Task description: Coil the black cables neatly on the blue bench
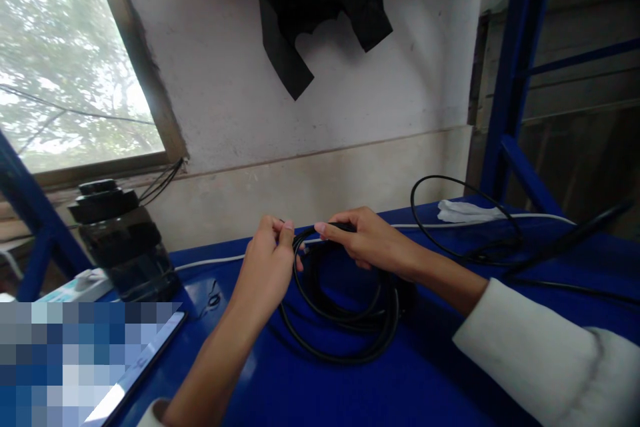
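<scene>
A coil of black cable (345, 359) hangs in several loops between my two hands, over the blue tabletop (320, 397). My left hand (270, 257) pinches the upper left of the loops between thumb and fingers. At the top of the coil, my right hand (367, 240) is closed round the bundle, its thumb lying along the strands. The lower loops droop toward the table; whether they touch it I cannot tell. My fingers hide part of the bundle.
At the left stand a dark water bottle (125, 247), a power strip (93, 285) and a tablet-like device (145, 367), partly pixelated. A white cable (210, 261) crosses behind my hands. To the right lie a loose black cable (450, 180) and white cloth (465, 211), near a blue post (510, 80).
</scene>
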Tool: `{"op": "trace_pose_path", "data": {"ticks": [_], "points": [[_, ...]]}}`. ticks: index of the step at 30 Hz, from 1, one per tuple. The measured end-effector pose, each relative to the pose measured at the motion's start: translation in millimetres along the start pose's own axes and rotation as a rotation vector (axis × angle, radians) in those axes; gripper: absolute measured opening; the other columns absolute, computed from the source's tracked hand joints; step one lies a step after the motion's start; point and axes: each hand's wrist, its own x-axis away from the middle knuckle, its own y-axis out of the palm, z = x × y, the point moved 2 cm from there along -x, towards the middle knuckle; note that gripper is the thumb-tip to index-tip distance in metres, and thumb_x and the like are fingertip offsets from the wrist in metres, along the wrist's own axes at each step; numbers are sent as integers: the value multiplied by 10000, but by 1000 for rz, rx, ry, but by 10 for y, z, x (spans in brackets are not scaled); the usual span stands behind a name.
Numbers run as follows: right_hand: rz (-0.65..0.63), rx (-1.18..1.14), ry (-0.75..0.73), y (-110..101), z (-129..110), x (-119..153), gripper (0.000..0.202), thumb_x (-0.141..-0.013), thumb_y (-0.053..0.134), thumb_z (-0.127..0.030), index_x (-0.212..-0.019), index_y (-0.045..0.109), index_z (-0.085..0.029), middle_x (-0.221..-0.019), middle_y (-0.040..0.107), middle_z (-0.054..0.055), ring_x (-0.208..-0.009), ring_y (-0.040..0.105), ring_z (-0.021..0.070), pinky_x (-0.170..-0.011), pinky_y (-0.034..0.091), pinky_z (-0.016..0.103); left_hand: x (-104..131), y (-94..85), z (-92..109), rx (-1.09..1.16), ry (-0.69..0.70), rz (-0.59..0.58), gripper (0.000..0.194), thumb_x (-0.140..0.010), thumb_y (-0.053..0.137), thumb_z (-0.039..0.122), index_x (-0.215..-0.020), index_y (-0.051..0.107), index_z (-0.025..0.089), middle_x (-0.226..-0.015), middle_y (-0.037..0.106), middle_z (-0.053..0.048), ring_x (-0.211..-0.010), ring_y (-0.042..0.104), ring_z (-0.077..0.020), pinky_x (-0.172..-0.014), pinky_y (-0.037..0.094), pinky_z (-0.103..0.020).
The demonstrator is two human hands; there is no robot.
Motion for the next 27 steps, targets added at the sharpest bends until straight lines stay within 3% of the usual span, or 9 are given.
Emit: {"op": "trace_pose_path", "data": {"ticks": [4,10,13,18,27], "points": [[4,38,-3,5,22,-16,546,-961,599,-690,-923,735,-163,-492,416,-59,-395,435,99,-355,278,185,15,37,35,113,-55,-35,220,-1012,503,414,-888,459,238,-816,768,-41,-452,605,-140,-435,431,-253],[23,50,-30,17,21,-15,544,-967,596,-680,-948,762,-163,-582,450,-48,-417,399,84,-374,262,215,29,38,96,147,-99,-37,211,-1016,507,401,-901,451,233,-805,765,-37,-443,590,-132,-411,441,-240],[45,95,-114,13,-10,-17,503,-990,596,-629,-918,768,-162,-692,589,-10,-494,476,100,-450,330,245,29,46,89,173,-95,-33,223,-1012,510,408,-891,456,228,-766,753,-26,-412,564,-119,-407,422,-231],[58,132,-288,17,-57,-30,383,-1034,591,-480,-906,781,-173,-858,738,30,-834,654,188,-719,443,282,32,74,64,156,-7,-27,269,-992,546,444,-867,490,212,-739,738,-10,-390,526,-81,-422,384,-203],[79,239,-330,12,-94,-12,334,-1051,565,-395,-940,792,-176,-873,764,28,-821,675,193,-729,431,296,47,75,66,147,49,-38,280,-983,576,483,-909,530,217,-742,724,4,-394,520,-77,-398,328,-182]]}}
